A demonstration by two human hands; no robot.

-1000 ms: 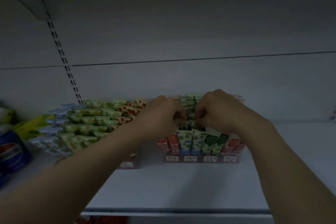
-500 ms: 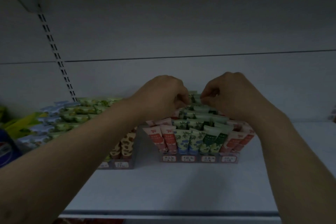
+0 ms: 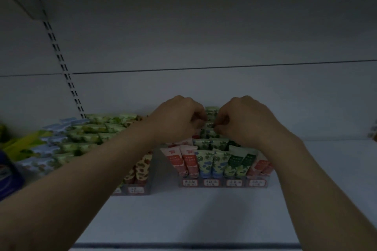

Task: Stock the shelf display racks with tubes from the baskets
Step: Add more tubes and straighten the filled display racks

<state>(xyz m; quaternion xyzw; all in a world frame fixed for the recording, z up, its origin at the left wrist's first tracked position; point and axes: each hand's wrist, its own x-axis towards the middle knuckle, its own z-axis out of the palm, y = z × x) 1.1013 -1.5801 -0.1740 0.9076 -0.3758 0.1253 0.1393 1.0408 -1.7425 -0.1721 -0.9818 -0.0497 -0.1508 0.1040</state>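
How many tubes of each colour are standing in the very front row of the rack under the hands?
Pink tubes: 2
Leafy tubes with blue bottoms: 2
Dark green tubes: 2
Red tubes: 2
Total: 8

Head view, close before display rack [image 3: 224, 183]

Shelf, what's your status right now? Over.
Left hand and right hand both pinching a green tube, back row of rack. Front rows stocked. Nothing in the way.
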